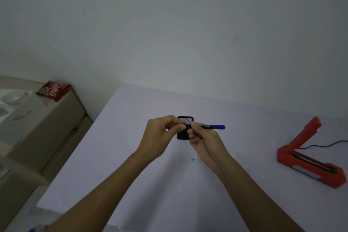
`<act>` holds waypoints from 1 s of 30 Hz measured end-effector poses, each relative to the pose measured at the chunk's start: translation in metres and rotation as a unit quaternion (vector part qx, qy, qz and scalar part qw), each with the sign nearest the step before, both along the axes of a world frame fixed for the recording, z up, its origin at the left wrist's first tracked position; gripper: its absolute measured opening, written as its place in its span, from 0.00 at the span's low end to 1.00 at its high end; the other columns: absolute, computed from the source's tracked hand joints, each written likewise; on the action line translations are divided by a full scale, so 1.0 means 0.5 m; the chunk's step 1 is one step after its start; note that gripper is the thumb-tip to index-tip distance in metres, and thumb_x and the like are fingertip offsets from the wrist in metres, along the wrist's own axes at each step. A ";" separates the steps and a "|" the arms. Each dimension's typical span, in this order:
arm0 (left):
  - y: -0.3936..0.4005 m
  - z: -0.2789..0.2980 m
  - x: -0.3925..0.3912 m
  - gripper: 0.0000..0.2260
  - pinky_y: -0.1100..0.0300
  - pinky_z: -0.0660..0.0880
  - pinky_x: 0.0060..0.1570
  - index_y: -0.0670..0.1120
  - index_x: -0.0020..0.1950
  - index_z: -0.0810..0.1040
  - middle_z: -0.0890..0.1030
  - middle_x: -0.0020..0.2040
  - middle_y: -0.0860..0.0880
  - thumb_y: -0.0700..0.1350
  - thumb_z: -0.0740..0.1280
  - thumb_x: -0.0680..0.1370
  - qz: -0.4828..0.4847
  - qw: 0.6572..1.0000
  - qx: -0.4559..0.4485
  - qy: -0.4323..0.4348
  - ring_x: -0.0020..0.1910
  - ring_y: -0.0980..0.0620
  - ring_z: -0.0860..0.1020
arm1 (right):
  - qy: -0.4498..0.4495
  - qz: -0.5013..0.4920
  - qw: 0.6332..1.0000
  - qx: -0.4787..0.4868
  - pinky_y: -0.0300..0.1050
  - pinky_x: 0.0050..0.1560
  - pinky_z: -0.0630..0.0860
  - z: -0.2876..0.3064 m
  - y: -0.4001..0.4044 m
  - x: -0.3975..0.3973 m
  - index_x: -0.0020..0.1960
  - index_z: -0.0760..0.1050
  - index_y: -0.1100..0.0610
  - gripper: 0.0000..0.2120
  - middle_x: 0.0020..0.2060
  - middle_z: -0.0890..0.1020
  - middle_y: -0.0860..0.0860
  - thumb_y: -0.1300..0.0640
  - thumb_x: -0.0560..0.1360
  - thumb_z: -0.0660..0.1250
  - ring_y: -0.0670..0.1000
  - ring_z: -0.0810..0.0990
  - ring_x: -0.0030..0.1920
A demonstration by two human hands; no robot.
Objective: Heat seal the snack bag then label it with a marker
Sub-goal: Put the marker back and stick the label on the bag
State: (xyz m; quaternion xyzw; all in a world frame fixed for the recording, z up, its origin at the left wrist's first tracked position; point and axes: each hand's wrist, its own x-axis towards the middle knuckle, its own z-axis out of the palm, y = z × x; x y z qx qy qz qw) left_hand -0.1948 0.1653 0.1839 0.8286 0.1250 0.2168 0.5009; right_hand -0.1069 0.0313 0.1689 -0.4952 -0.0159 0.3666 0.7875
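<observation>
Your right hand (203,137) grips the blue marker (211,126) level above the table (131,156), while your left hand (163,133) pinches its near end. The red snack bag (53,90) lies on the cabinet (43,118) far left; the red heat sealer (308,156) stands open at right.

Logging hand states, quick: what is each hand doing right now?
Left hand: pinches the blue marker at its near end, apparently the cap.
Right hand: grips the marker's barrel.

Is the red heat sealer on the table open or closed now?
Open. The heat sealer's upper arm is raised at an angle above its base, leaving a wide gap, and nothing lies between them.
</observation>
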 end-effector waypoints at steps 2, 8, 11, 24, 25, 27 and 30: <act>0.001 0.001 0.000 0.04 0.72 0.73 0.41 0.45 0.47 0.84 0.84 0.40 0.54 0.42 0.70 0.75 -0.005 0.999 -0.031 0.005 0.40 0.61 0.80 | -0.019 -0.012 1.000 -0.005 0.36 0.35 0.76 -0.001 0.003 -0.002 0.46 0.78 0.65 0.05 0.31 0.81 0.55 0.64 0.77 0.66 0.46 0.77 0.31; 0.012 -0.024 0.011 0.06 0.64 0.78 0.46 0.42 0.51 0.83 0.86 0.43 0.47 0.41 0.68 0.76 -0.048 0.985 -0.159 0.038 0.43 0.55 0.83 | -0.154 0.019 0.983 -0.093 0.40 0.39 0.76 0.009 -0.003 0.011 0.44 0.78 0.60 0.03 0.32 0.80 0.53 0.62 0.76 0.68 0.47 0.78 0.33; 0.028 -0.052 0.039 0.12 0.63 0.75 0.54 0.48 0.61 0.78 0.83 0.55 0.51 0.47 0.67 0.78 -0.032 0.989 -0.095 0.111 0.50 0.59 0.80 | -0.147 0.007 0.978 -0.148 0.41 0.39 0.76 -0.019 0.005 0.056 0.45 0.78 0.59 0.00 0.34 0.80 0.54 0.62 0.75 0.69 0.47 0.77 0.33; 0.011 -0.288 0.061 0.19 0.60 0.67 0.62 0.45 0.69 0.70 0.72 0.68 0.44 0.50 0.62 0.80 -0.014 0.930 -0.071 0.361 0.65 0.48 0.72 | -0.101 0.063 0.921 -0.371 0.42 0.37 0.76 -0.249 0.073 0.231 0.52 0.78 0.54 0.08 0.49 0.82 0.54 0.53 0.76 0.64 0.50 0.78 0.41; 0.008 -0.300 0.061 0.18 0.60 0.66 0.62 0.45 0.69 0.70 0.72 0.68 0.45 0.50 0.62 0.80 -0.022 0.926 -0.069 0.371 0.65 0.48 0.71 | -0.099 0.066 0.919 -0.375 0.42 0.37 0.75 -0.258 0.074 0.236 0.52 0.78 0.54 0.08 0.49 0.82 0.54 0.53 0.76 0.64 0.50 0.78 0.40; 0.007 -0.318 0.067 0.18 0.61 0.66 0.62 0.45 0.68 0.71 0.73 0.68 0.45 0.49 0.61 0.80 -0.031 0.920 -0.060 0.385 0.65 0.48 0.71 | -0.097 0.065 0.920 -0.375 0.41 0.35 0.74 -0.270 0.075 0.248 0.50 0.78 0.52 0.06 0.47 0.82 0.53 0.54 0.76 0.63 0.49 0.77 0.37; 0.012 -0.339 0.086 0.17 0.62 0.66 0.60 0.44 0.67 0.71 0.74 0.66 0.44 0.49 0.61 0.80 -0.033 0.914 -0.058 0.399 0.64 0.48 0.72 | -0.100 0.070 0.920 -0.372 0.39 0.34 0.73 -0.275 0.072 0.266 0.53 0.77 0.51 0.06 0.44 0.82 0.52 0.56 0.77 0.63 0.48 0.76 0.35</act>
